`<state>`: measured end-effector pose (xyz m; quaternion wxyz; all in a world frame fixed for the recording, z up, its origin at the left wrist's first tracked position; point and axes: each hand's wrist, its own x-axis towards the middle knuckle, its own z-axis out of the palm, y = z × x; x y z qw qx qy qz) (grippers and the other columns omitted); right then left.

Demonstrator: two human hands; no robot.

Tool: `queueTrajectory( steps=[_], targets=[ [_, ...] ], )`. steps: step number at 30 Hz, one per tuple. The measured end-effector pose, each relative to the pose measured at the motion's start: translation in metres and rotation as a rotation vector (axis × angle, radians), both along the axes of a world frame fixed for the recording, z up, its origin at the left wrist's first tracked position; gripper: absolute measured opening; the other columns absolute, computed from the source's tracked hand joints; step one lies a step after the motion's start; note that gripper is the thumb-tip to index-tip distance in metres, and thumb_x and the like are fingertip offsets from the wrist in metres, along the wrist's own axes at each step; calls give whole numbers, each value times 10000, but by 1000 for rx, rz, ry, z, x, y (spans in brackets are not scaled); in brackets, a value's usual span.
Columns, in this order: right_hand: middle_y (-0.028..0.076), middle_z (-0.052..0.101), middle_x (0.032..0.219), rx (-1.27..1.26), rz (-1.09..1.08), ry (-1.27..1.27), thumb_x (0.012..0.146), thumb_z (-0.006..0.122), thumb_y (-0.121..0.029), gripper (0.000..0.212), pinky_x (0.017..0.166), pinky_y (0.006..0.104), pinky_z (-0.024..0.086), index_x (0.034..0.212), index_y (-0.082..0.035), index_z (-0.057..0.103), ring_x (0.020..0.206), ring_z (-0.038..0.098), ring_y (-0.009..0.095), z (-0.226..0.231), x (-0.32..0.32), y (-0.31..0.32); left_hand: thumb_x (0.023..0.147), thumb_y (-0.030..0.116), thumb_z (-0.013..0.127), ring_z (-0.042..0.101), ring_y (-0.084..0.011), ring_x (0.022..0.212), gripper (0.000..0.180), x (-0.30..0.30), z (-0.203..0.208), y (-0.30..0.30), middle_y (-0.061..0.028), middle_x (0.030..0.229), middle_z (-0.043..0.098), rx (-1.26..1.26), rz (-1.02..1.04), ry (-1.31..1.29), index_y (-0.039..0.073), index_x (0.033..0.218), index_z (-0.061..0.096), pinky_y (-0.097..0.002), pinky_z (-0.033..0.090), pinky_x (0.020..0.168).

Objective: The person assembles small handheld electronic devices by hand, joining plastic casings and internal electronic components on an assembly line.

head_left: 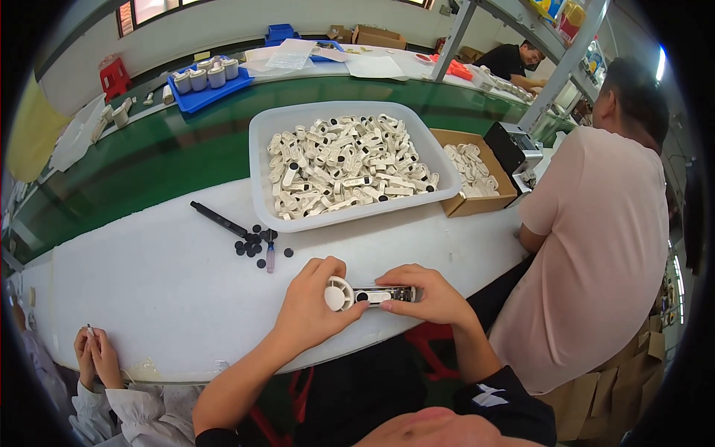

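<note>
Pinching the white device (378, 296) between thumbs and fingers, the left hand (309, 299) at its round head and the right hand (438, 296) at its other end, the person held it over the table's (149, 290) near edge, presumably for steadiness. The tub (320, 223) of white parts (350, 160) stood just beyond, likely for easy reach.
</note>
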<state>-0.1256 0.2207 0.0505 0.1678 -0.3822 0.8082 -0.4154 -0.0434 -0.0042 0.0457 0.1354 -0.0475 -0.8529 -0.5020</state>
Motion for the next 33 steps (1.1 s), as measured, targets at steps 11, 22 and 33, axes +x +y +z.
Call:
queueTrajectory(
  steps=[11, 22, 33],
  targets=[
    [101, 655, 1038, 1, -73, -129, 774, 789, -143, 383, 872, 305, 471, 1112, -6, 670, 969, 606, 202, -7, 7, 5, 613, 133, 846, 581, -271, 792, 438, 0, -4, 0, -114, 871, 569, -13, -30, 27, 40, 921, 549, -341, 481, 696],
    [88, 611, 1068, -203, -92, -271, 707, 807, -41, 442, 844, 290, 463, 1115, 15, 644, 989, 572, 169, -26, 11, 7, 587, 69, 835, 583, -289, 929, 376, 7, -11, 7, -91, 944, 606, -92, -71, 39, 67, 848, 564, -357, 487, 780],
    [132, 628, 1102, -219, -102, 65, 681, 801, -59, 483, 860, 303, 478, 1132, 8, 640, 1009, 600, 211, -27, 27, 2, 582, 67, 840, 573, -285, 973, 331, 7, -26, 3, -62, 995, 613, -177, -129, 362, 89, 744, 552, -390, 465, 815]
  ],
)
